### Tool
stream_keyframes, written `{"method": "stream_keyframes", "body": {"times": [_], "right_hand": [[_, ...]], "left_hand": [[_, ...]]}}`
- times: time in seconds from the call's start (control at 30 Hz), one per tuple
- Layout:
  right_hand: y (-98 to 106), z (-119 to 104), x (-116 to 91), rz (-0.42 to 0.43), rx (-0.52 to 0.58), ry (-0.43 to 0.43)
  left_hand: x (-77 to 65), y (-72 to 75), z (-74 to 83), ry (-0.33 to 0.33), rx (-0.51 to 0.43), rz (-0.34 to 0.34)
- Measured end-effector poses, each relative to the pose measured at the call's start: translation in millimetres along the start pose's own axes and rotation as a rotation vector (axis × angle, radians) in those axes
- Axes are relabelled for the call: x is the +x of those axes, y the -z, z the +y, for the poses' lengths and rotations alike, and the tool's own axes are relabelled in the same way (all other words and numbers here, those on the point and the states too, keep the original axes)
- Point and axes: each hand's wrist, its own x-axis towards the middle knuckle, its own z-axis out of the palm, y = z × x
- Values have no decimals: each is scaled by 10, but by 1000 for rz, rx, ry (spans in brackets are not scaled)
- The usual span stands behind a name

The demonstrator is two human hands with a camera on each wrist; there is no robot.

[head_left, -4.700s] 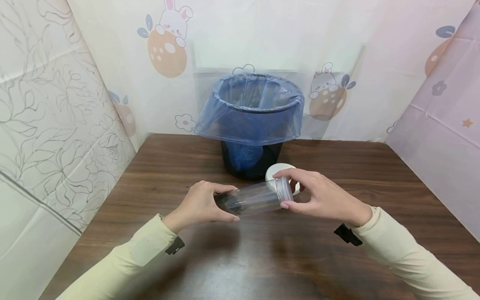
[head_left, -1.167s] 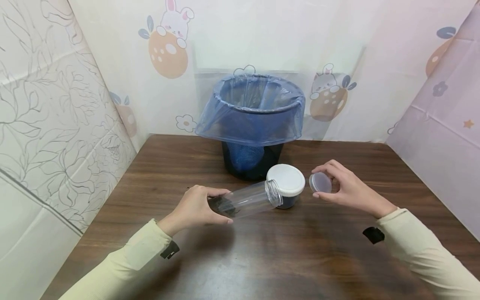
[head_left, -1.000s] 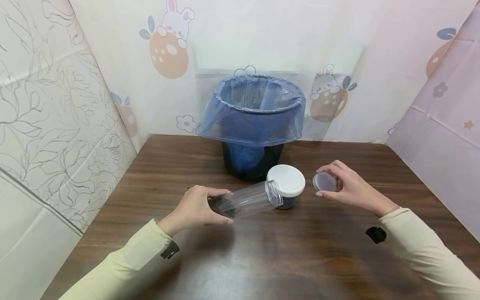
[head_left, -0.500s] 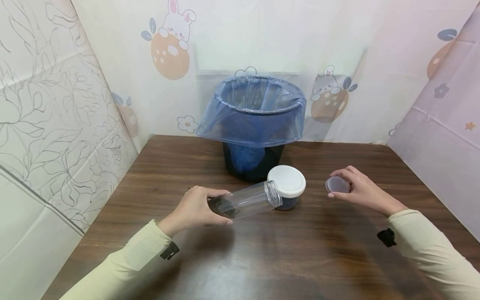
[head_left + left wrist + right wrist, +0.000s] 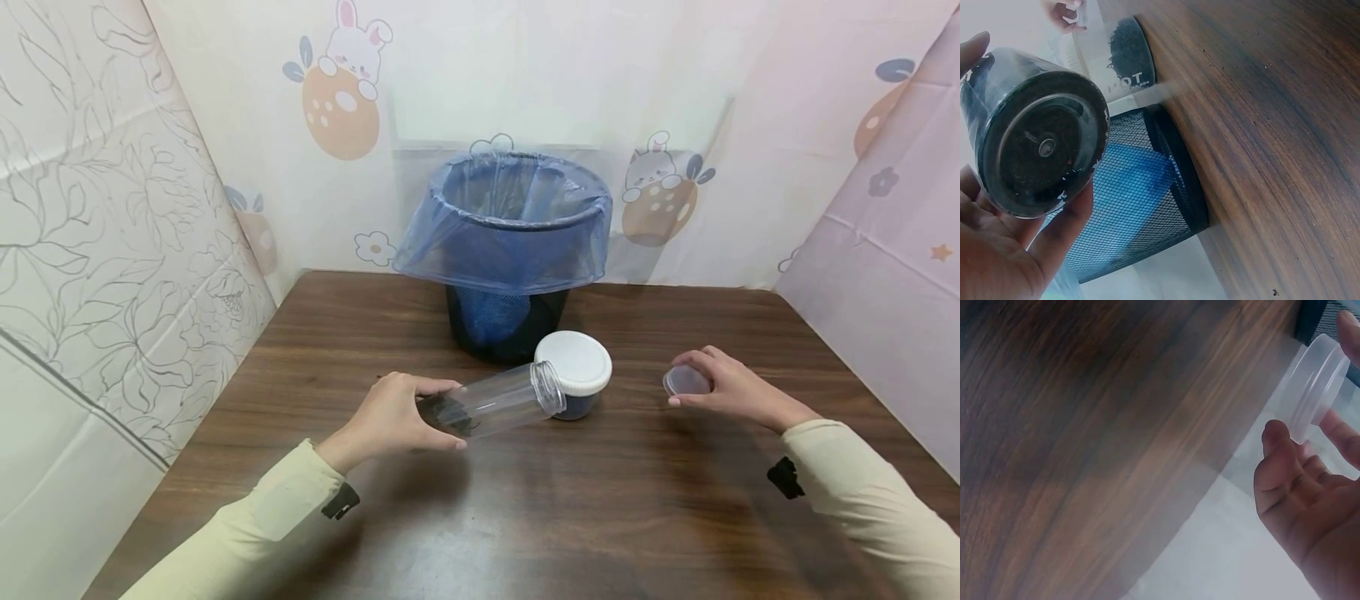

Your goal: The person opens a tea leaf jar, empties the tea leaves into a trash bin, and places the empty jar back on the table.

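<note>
My left hand [image 5: 390,414] grips a clear plastic jar [image 5: 498,402] by its base, tilted with its uncapped, threaded mouth toward the right. Dark, dry-looking bits lie at the jar's bottom end, and the left wrist view shows its round base [image 5: 1044,147] close up. My right hand [image 5: 738,392] pinches a translucent round lid [image 5: 687,381] by its edge, over the right part of the table. Between the hands stands a tub [image 5: 576,408] with a white lid [image 5: 573,360]; the jar's mouth overlaps it in the head view. Dark contents and white lettering show through the tub's wall in the left wrist view.
A black mesh waste bin [image 5: 506,321] lined with a blue bag [image 5: 517,250] stands at the back of the wooden table [image 5: 480,533], just behind the tub. Patterned curtains [image 5: 862,183] enclose the table at the back and both sides.
The lid came off the jar and moved right in my right hand, lowering slightly toward the table. My left hand shifted a little left with the jar, then stayed nearly still.
</note>
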Motion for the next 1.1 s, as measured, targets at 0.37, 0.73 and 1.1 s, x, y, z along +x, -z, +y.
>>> {"method": "stream_keyframes", "body": {"times": [0.37, 0.73, 1.1], "right_hand": [[-16, 128, 37, -41, 15, -47], [-73, 269, 73, -54, -6, -81], [-136, 316, 74, -70, -13, -92]], "left_hand": [[-16, -6, -21, 9, -5, -1], [-20, 2, -29, 15, 1, 6], [-19, -5, -34, 10, -3, -8]]}}
